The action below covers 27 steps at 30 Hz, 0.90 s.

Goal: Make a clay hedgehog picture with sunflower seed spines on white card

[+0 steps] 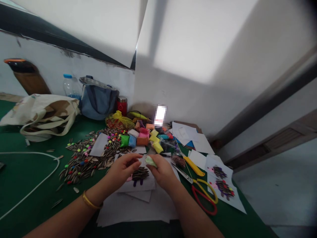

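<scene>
My right hand is closed around a small pale green lump of modelling clay, which pokes out between thumb and fingers. My left hand is held just beside it, thumb and fingers curved and apart, with nothing clearly seen between them. Under both hands lies a white sheet bearing a hedgehog-like figure of striped sunflower seeds with dark purple legs and a pink face, partly covered by my left hand. More white paper is stacked beneath that sheet.
Loose sunflower seeds and coloured beads spread to the left. Coloured clay packets lie beyond my hands. Scissors, a yellow cutter and finished seed pictures are on the right. Bags, a red flask and a lit phone stand behind.
</scene>
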Available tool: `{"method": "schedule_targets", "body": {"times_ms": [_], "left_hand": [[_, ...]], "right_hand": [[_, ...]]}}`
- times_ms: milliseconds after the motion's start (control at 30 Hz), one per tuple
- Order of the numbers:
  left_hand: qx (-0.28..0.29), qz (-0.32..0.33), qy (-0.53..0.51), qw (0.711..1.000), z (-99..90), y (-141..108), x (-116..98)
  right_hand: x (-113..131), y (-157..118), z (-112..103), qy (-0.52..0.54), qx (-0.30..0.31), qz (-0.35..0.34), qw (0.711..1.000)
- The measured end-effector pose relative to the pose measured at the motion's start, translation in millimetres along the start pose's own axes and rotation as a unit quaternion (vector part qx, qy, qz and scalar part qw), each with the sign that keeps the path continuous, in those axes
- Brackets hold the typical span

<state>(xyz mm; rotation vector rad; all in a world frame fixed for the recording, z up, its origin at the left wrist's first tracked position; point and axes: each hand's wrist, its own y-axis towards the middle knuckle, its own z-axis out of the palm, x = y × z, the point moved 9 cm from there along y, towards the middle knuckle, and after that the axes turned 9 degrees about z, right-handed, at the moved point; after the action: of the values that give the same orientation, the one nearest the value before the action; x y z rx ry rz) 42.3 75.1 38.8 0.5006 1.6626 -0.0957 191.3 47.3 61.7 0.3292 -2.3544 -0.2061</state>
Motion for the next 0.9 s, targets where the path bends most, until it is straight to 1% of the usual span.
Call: {"method": "schedule_targets", "body": {"times_ms": [67, 133, 233, 333, 433, 567, 667, 800, 900], "left_hand": [[-0.022, 0.019, 0.014, 0.999, -6.3, 2.3, -6.1], [-0.039, 0.051, 0.034, 0.997, -11.0, 3.9, -14.2], [-0.047, 0.112, 0.069, 0.99, -13.2, 3.9, -26.0], [-0.036, 0.142, 0.089, 0.985, -11.1, 3.4, -28.4], [-0.02, 0.129, 0.118, 0.984, -9.2, 5.2, -22.7], [-0.005, 0.087, 0.173, 0.981, -9.5, 7.2, -12.8], [-0.004, 0.066, 0.198, 0.978, -9.9, 5.3, -9.7], [0.005, 0.067, 0.229, 0.971, -6.1, 1.2, -12.9], [0.012, 0.077, 0.231, 0.97, -3.7, 0.0, -15.1]], "right_hand": [[-6.4, 1.1, -3.4, 0.012, -0.008, 0.03, 0.999], [-6.7, 0.8, -3.3, 0.025, -0.004, 0.038, 0.999], [2.6, -1.5, -1.3, 0.04, 0.003, 0.01, 0.999], [13.4, -4.0, 0.2, 0.041, 0.009, -0.026, 0.999], [18.0, -4.5, 2.7, 0.025, 0.026, -0.037, 0.999], [17.5, -3.0, 3.9, -0.003, 0.025, -0.032, 0.999], [14.8, -1.7, 8.1, -0.02, 0.027, -0.024, 0.999], [11.0, -2.0, 15.0, -0.034, 0.025, -0.023, 0.999], [10.5, -3.1, 13.9, -0.044, 0.004, -0.028, 0.999]]}}
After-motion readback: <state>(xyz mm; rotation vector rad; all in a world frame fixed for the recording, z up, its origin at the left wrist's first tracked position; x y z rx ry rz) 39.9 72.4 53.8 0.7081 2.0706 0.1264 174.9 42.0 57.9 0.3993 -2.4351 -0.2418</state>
